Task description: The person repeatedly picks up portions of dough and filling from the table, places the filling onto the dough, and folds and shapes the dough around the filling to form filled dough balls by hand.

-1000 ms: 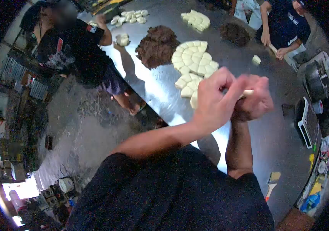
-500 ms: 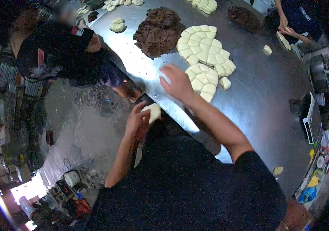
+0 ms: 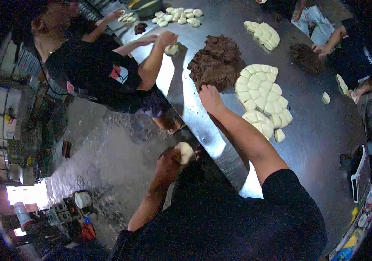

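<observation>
My left hand [image 3: 168, 164] is below the table's near edge, its fingers closed round a flattened piece of pale dough [image 3: 185, 152]. At the lower edge of a big mound of dark brown paste [image 3: 216, 63] is my right hand [image 3: 211, 99], its fingers curled into the paste. How much paste it grips is hidden. Just right of the mound lies a sheet of pale dough cut into many pieces [image 3: 260, 87], with one loose dough piece [image 3: 280, 135] beside its lower end.
A co-worker [image 3: 103, 69] at the left presses a dough ball [image 3: 171, 48] on the metal table [image 3: 312, 143]. Filled dough balls [image 3: 179, 16] lie at the back. More cut dough [image 3: 264, 35] and a second paste mound [image 3: 306, 58] lie farther off, near another person's hand [image 3: 322, 50].
My right hand has gone from above the table to the paste mound's edge. My left hand still holds the dough. The view has shifted, and the left co-worker now reaches over the table.
</observation>
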Motion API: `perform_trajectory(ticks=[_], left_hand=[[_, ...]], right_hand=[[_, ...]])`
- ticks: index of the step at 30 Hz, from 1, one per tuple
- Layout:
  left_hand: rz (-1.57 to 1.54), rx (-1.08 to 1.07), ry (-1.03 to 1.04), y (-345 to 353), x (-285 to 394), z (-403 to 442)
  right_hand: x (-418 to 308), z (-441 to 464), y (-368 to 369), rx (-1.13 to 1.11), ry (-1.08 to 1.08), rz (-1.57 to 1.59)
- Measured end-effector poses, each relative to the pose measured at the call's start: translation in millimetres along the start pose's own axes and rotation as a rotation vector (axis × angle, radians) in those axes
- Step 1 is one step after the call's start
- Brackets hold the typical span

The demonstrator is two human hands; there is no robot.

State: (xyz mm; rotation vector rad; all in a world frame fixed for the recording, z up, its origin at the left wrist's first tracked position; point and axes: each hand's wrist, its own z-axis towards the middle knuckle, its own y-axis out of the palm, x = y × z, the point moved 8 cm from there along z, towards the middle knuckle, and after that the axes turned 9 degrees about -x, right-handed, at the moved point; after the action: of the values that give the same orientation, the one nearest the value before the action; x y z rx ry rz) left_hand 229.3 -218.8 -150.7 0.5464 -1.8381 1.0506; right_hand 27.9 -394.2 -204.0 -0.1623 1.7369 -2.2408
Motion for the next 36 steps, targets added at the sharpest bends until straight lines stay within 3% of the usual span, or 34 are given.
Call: perform_trajectory(ticks=[1,2,3,5,6,7,8,9,10,12,13,15,19,21,23,25,26,30,31,32,33,34,36], left_hand=[[-0.065,0.036,-0.104,-4.4,4.6,6.1],[-0.133,0.071,-0.205,-6.9,8.7,11.9],[-0.135,0.072,-0.191,-6.2,20.6,20.0],[-0.410,0.152,-0.237,-5.8,32.5,37.5],[-0.580,0.219,-0.232,-1.7,22.7,50.8],[-0.753,0.283,-0.232,6.2,12.6,62.5],[-0.709,0.190,-0.196,11.9,48.9,68.3],[-0.665,0.165,-0.268,19.4,42.7,78.1],[-0.870,0.038,-0.152,32.3,67.7,82.6],[-0.921,0.022,0.016,45.2,124.0,77.2],[-1.020,-0.077,-0.014,56.4,116.7,81.0],[-0.924,-0.128,0.042,79.9,144.4,68.7],[-0.784,-0.300,0.095,120.3,177.1,50.3],[-0.676,-0.396,0.046,140.9,196.6,39.0],[-0.773,-0.434,0.023,152.1,211.6,38.9],[-1.164,-0.567,-0.084,165.3,227.3,29.9],[-0.961,-0.418,-0.008,161.7,225.1,32.7],[-0.975,-0.290,0.189,151.8,244.6,25.7],[-0.954,-0.357,0.245,159.2,259.7,15.8],[-0.930,-0.363,0.172,167.6,261.2,9.8],[-0.906,-0.371,0.099,173.3,260.9,6.2],[-1.024,-0.421,0.071,175.2,263.5,5.8],[-0.929,-0.412,0.154,171.4,265.1,10.8]], right_hand=[[6.6,-1.2,0.3,-0.013,0.015,0.057],[14.5,3.7,12.9,-0.174,0.042,0.126],[18.3,-2.8,12.7,-0.166,0.042,0.114],[23.9,-36.1,-73.3,0.254,0.198,0.616],[19.5,-52.0,-99.7,0.268,0.231,0.829],[9.2,-70.0,-129.5,0.263,0.235,0.819],[1.3,-87.4,-162.9,0.344,0.176,0.837],[-7.9,-106.9,-187.0,0.428,0.120,0.853],[-21.1,-123.8,-196.0,0.430,0.077,0.803],[-40.2,-154.6,-201.2,0.435,0.006,0.569],[-41.9,-168.8,-217.8,0.421,0.041,0.400],[-25.2,-205.0,-251.7,0.449,0.158,0.333],[19.2,-256.1,-277.8,0.419,0.313,0.704],[38.3,-264.8,-243.4,0.166,0.456,1.116],[37.3,-280.1,-261.3,0.213,0.583,1.003],[13.2,-295.1,-289.0,0.573,0.426,0.622],[-7.7,-298.6,-308.4,0.682,0.295,0.559],[-21.4,-315.2,-346.0,0.773,0.270,0.618],[-1.4,-311.9,-339.3,0.692,0.413,0.746],[12.9,-311.9,-329.6,0.605,0.558,0.869],[13.4,-314.5,-328.7,0.615,0.556,0.859],[6.7,-316.3,-334.5,0.664,0.483,0.649],[-17.4,-312.8,-339.9,0.716,0.285,0.247]])
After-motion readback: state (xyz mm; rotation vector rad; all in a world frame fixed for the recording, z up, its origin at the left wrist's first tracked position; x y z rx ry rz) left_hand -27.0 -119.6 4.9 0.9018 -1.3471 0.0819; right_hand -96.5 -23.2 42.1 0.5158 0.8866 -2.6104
